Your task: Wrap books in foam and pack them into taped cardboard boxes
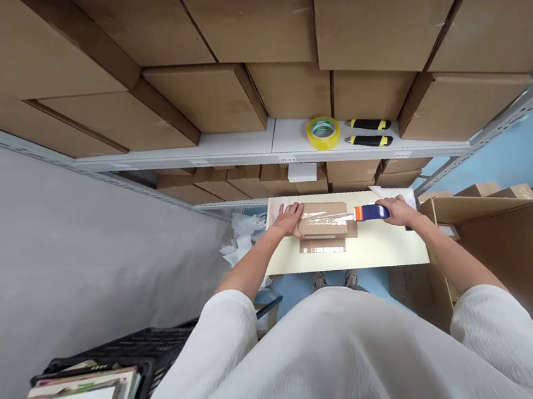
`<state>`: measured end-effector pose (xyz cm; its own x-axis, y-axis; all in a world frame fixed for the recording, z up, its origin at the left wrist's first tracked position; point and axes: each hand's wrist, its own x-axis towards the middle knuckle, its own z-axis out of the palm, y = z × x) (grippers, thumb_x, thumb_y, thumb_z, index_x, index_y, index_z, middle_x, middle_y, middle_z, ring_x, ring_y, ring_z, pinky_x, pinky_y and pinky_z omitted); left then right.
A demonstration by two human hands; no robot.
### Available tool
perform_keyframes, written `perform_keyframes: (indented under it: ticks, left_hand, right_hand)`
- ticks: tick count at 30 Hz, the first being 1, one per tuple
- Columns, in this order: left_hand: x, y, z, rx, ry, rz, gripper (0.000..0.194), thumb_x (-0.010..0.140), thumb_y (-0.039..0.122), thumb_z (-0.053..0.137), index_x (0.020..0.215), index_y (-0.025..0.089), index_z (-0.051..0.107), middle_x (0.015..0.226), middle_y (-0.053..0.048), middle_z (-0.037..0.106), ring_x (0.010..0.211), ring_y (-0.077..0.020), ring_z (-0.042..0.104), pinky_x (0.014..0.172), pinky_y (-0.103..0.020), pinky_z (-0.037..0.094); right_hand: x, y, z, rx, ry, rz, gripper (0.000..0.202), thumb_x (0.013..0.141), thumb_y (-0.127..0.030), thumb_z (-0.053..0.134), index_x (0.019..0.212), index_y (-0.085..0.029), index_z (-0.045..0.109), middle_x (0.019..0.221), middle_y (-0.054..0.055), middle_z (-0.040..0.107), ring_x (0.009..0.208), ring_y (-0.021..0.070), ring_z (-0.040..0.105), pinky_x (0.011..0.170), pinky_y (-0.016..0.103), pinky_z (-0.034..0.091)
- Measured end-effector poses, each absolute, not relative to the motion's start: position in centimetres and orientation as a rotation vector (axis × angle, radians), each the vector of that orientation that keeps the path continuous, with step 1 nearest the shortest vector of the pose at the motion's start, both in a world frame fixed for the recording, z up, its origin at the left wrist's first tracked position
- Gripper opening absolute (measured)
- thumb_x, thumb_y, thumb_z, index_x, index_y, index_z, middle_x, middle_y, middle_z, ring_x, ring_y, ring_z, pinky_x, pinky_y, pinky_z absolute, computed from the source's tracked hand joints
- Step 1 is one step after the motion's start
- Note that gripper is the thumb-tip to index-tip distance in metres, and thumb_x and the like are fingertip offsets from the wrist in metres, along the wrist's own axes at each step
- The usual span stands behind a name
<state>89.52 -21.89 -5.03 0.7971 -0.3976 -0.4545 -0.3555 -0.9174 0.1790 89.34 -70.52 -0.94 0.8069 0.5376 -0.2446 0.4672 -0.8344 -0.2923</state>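
One carton (321,229), contents hidden, under spread left hand (288,219), blue tool (375,212) in right hand (395,210), papers (94,391) in black crate (132,343)

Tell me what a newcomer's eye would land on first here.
Probably the bright yellow roll of tape on the grey shelf, left of two black-and-yellow utility knives. Next, the blue-and-orange hand tool in the right hand, at the right end of a taped cardboard box on a cream tabletop; the left hand touches the box's left end.
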Motion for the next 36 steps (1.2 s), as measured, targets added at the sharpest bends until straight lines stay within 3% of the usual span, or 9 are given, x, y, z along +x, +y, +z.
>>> perform_keyframes:
  ticks: [12, 20, 24, 27, 36]
  left_hand:
    - [89.7, -22.4, -5.2, 2.921, -0.583, -0.839, 0.155, 0.059, 0.054, 0.097, 0.178, 0.025, 0.003, 0.182, -0.026, 0.022, 0.167, -0.0511, 0.024, 0.137, -0.069, 0.001]
    - [89.6, -26.0, -5.3, 2.940, -0.579, -0.969, 0.162, 0.062, 0.051, 0.096, 0.179, 0.019, -0.009, 0.186, -0.027, -0.007, 0.171, -0.0501, -0.016, 0.132, -0.076, -0.011]
    - [88.3, -31.7, -5.6, 2.713, -0.827, -0.856, 0.159, 0.069, 0.069, 0.090, 0.179, 0.025, -0.016, 0.187, -0.018, -0.015, 0.170, -0.0415, -0.023, 0.137, -0.066, -0.007]
    - [88.0, -35.8, -6.1, 2.644, -0.917, -0.783, 0.161, 0.067, 0.072, 0.091, 0.179, 0.024, -0.015, 0.185, -0.019, -0.020, 0.170, -0.0428, -0.024, 0.136, -0.068, -0.009]
    - [88.2, -36.6, -7.4, 2.702, -0.952, -0.793, 0.149, 0.072, 0.043, 0.092, 0.180, 0.027, -0.008, 0.188, -0.019, -0.009, 0.172, -0.0434, -0.018, 0.135, -0.070, -0.012]
  right_hand:
    - [88.8, -70.1, -2.0, -2.731, -0.718, 0.536, 0.053, 0.093, -0.055, 0.066, 0.138, -0.025, 0.064, 0.122, 0.016, 0.078, 0.108, 0.0374, 0.071, 0.096, 0.044, 0.032]
    - [88.2, -70.1, -2.5, -2.733, -0.692, 0.566, 0.052, 0.094, -0.058, 0.066, 0.135, -0.025, 0.065, 0.122, 0.016, 0.078, 0.111, 0.0374, 0.070, 0.096, 0.044, 0.034]
    - [87.7, -70.6, -2.6, -2.730, -0.673, 0.566, 0.052, 0.094, -0.059, 0.065, 0.134, -0.025, 0.065, 0.121, 0.016, 0.078, 0.110, 0.0378, 0.069, 0.095, 0.045, 0.035]
    - [87.3, -70.9, -2.6, -2.724, -0.664, 0.559, 0.053, 0.095, -0.060, 0.064, 0.135, -0.026, 0.065, 0.120, 0.016, 0.078, 0.110, 0.0375, 0.068, 0.095, 0.045, 0.036]
    - [86.2, -71.9, -2.5, -2.656, -0.588, 0.570, 0.055, 0.094, -0.067, 0.063, 0.133, -0.028, 0.064, 0.123, 0.013, 0.079, 0.108, 0.0352, 0.070, 0.095, 0.043, 0.038]
